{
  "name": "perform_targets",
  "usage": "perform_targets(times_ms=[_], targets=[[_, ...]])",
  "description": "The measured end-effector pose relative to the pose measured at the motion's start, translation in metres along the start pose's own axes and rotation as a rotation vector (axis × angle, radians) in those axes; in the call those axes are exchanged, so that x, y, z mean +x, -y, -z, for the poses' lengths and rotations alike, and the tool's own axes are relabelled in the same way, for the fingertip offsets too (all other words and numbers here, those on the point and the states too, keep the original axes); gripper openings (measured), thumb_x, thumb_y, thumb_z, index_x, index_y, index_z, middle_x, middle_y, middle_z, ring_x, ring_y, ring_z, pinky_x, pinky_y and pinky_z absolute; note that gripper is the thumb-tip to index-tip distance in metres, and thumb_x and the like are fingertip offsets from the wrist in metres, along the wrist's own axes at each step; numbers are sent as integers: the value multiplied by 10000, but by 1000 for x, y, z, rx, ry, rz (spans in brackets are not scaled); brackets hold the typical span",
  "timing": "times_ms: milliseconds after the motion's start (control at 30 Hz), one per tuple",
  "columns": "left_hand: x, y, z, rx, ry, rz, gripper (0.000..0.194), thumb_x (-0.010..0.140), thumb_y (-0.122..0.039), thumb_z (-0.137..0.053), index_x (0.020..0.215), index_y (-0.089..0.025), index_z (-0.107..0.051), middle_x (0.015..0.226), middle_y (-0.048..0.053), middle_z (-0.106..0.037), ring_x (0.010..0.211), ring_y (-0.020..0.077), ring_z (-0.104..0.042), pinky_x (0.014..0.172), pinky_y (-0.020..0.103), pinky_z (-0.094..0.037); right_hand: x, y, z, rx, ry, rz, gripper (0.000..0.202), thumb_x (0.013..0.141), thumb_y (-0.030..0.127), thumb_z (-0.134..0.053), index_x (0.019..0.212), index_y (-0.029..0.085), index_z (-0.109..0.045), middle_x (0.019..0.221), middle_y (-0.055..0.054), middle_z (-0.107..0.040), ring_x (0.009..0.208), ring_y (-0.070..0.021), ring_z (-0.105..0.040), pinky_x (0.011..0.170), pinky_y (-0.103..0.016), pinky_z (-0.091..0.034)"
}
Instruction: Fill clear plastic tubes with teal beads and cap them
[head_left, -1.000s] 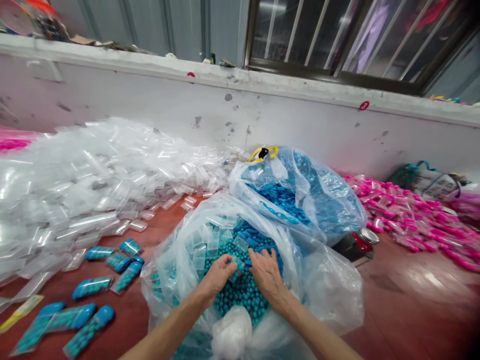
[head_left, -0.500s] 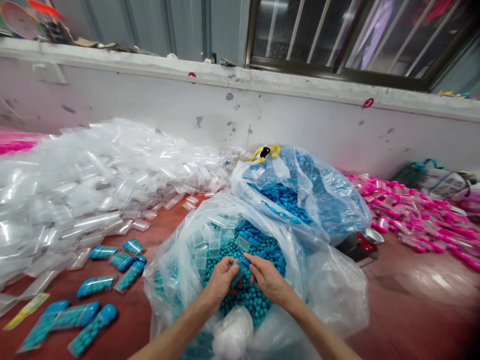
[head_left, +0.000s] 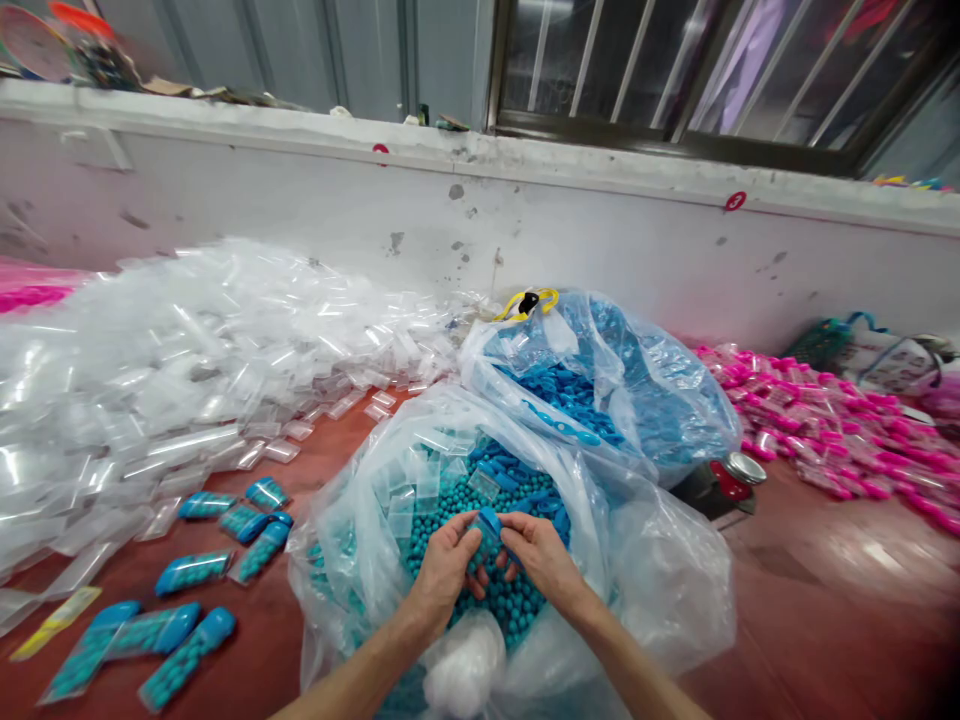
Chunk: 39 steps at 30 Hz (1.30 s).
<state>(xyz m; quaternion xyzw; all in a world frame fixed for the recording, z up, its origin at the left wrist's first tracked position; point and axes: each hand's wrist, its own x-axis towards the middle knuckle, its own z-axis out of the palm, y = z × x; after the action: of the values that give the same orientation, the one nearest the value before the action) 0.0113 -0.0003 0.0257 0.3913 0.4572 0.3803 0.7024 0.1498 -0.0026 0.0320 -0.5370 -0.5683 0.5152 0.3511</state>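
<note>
Over a clear plastic bag (head_left: 360, 500) of teal beads (head_left: 517, 600), my left hand (head_left: 450, 560) and my right hand (head_left: 536, 555) meet around a small clear case with a blue cap (head_left: 489, 522). Fingers of both hands are closed on it, left on one side and right on the other. Blue caps (head_left: 510, 475) and clear empty sleeves (head_left: 427, 480) lie on the beads inside the bag. Several teal-filled cases with blue caps (head_left: 187, 650) rest on the red surface to the left.
Clear sleeves (head_left: 187, 350) are heaped at left. Behind is a bag of blue parts (head_left: 652, 400). Pink pieces (head_left: 832, 420) are piled at right, near a jar with a metal lid (head_left: 742, 470). A white wall (head_left: 337, 210) runs along the back.
The blue cap now sits upright at the top of the case between my fingers. My right hand has shifted slightly, its fingers now round the case's right side.
</note>
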Motion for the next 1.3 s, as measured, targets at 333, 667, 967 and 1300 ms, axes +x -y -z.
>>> perform_targets(times_ms=[333, 667, 967, 1300], targets=[[-8, -4, -3, -2, -48, 6, 699, 655, -308, -596, 1284, -133, -346, 615, -46, -487, 441, 91, -488, 381, 221, -431, -8, 16, 12, -246, 60, 183, 266, 798, 262, -415, 586, 177, -551, 540, 44, -440, 520, -88, -395, 513, -191, -327], [-9, -5, 3, -17, -7, 7, 660, 656, -297, -593, 1262, -144, -381, 570, -64, -454, 413, 80, -465, 348, 196, -385, -12, 17, 12, -242, 72, 247, 262, 802, 233, -409, 567, 175, -508, 543, 54, -388, 527, -84, -342, 525, -201, -286], [-9, -9, 11, 27, 54, 14, 641, 664, -307, -592, 1240, -102, -401, 551, -56, -490, 408, 80, -460, 348, 194, -386, -14, 14, 12, -249, 115, 248, 267, 829, 232, -410, 587, 170, -504, 556, 56, -380, 525, -77, -347, 511, -198, -281], [-14, -17, 9, 188, 55, -15, 575, 672, -265, -534, 1209, -80, -447, 442, -83, -430, 363, 78, -425, 330, 179, -353, -18, 9, 12, -338, 80, 326, 297, 861, 245, -395, 589, 172, -489, 566, 53, -383, 543, -83, -358, 541, -213, -278]])
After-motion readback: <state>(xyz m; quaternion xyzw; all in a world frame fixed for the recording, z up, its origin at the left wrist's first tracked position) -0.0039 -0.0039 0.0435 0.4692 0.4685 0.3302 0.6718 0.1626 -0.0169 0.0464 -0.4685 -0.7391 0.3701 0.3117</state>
